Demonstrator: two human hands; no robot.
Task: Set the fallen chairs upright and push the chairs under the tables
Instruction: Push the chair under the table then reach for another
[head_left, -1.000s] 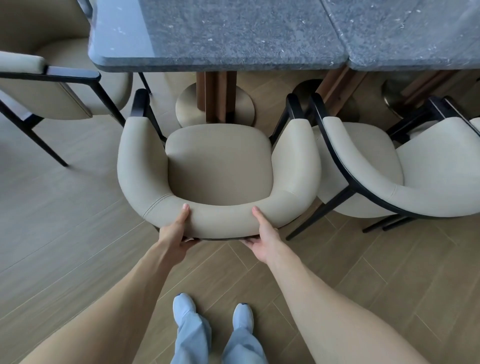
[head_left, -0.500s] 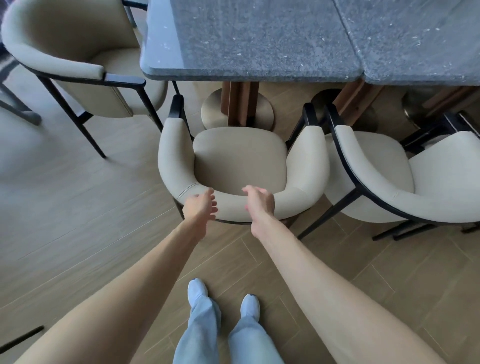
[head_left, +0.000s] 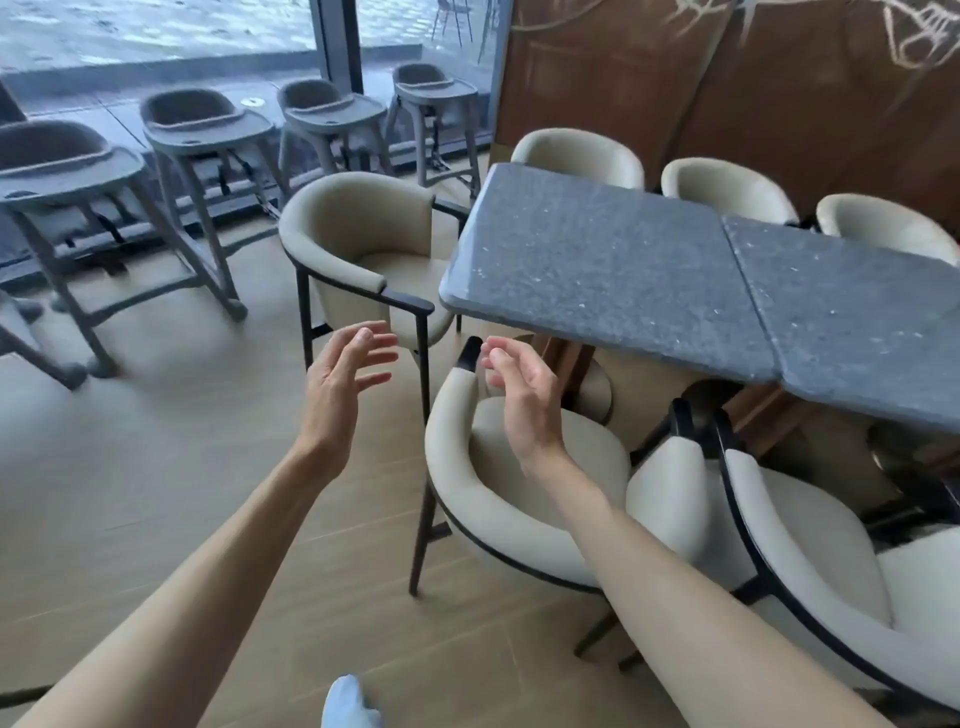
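Wood-look flooring (head_left: 156, 493) spreads under us, with four grey high chairs (head_left: 208, 135) lined along the window at ten o'clock. Our left hand (head_left: 337, 395) and right hand (head_left: 524, 400) float in mid-air, each grip apart with fingers loosely spread, holding nothing. Beneath the right hand, the near chair (head_left: 498, 499) stands upright, its front tucked under the grey stone table (head_left: 597, 270). At eleven o'clock an end chair (head_left: 353, 234) stands upright at the table's end, its seat only partly under the top. Another chair (head_left: 810, 571) sits at four o'clock.
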